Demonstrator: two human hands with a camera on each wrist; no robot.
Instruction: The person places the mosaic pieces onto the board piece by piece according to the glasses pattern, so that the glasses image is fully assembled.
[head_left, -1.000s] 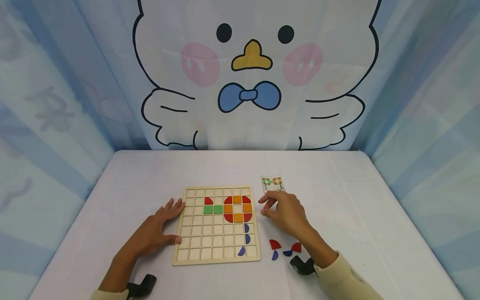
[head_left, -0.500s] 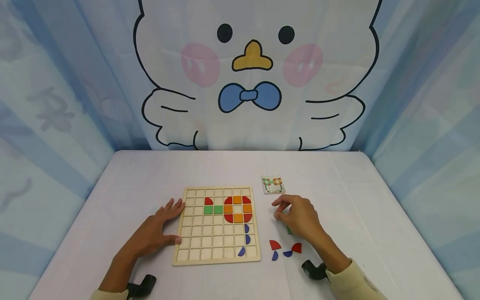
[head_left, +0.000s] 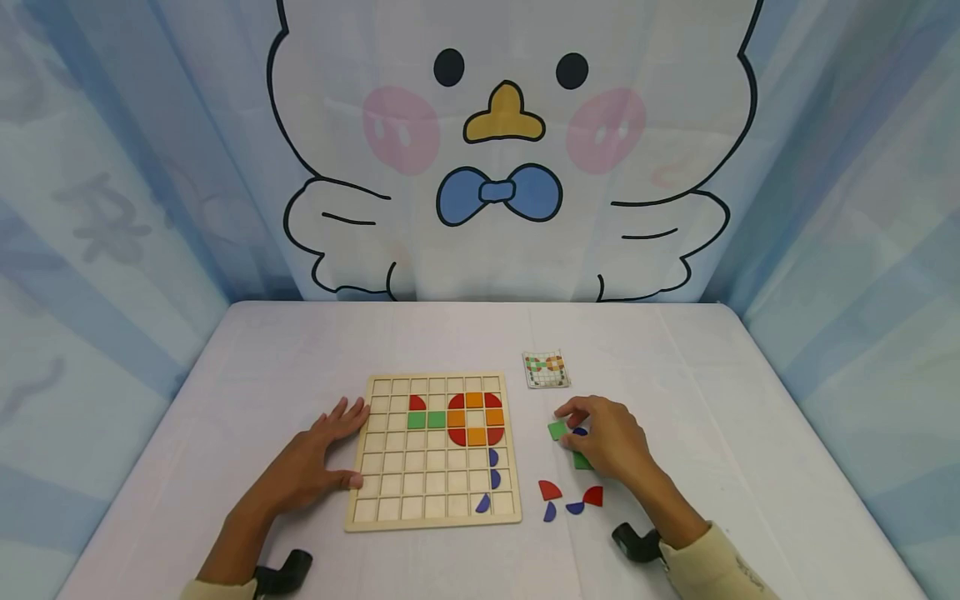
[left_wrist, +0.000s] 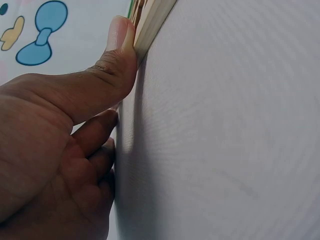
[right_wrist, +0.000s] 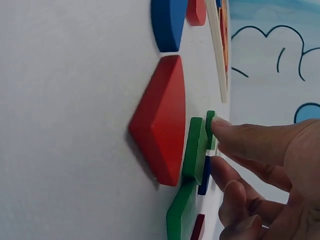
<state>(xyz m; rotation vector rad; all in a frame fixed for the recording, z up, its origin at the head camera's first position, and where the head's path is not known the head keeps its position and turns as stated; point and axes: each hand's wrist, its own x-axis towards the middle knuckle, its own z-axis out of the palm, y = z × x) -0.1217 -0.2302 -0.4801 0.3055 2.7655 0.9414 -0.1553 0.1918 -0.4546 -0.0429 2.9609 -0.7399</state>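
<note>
My left hand (head_left: 318,454) rests at the left edge of the wooden grid board (head_left: 433,526), fingers spread. In the left wrist view its thumb (left_wrist: 120,45) touches the board's side. Red quarter circles, orange squares and green squares (head_left: 437,419) form a pattern on the board. Blue segments (head_left: 492,457) sit in its right part. Right of the board, my right hand (head_left: 607,437) hovers low over loose pieces, thumb and fingers apart and bent. A green square (head_left: 557,430) lies by its fingertips, with a blue segment (head_left: 580,432) partly hidden under the hand.
A small pattern card (head_left: 547,369) lies behind the right hand. Nearer the front are red quarter circles (head_left: 550,489) and blue segments (head_left: 550,511). Another green square (head_left: 581,461) shows under the right hand. A printed curtain (head_left: 495,250) stands behind the white table.
My right hand has moved right and nearer, away from the board and card, uncovering the card and the loose green and blue pieces. The left hand has stayed put.
</note>
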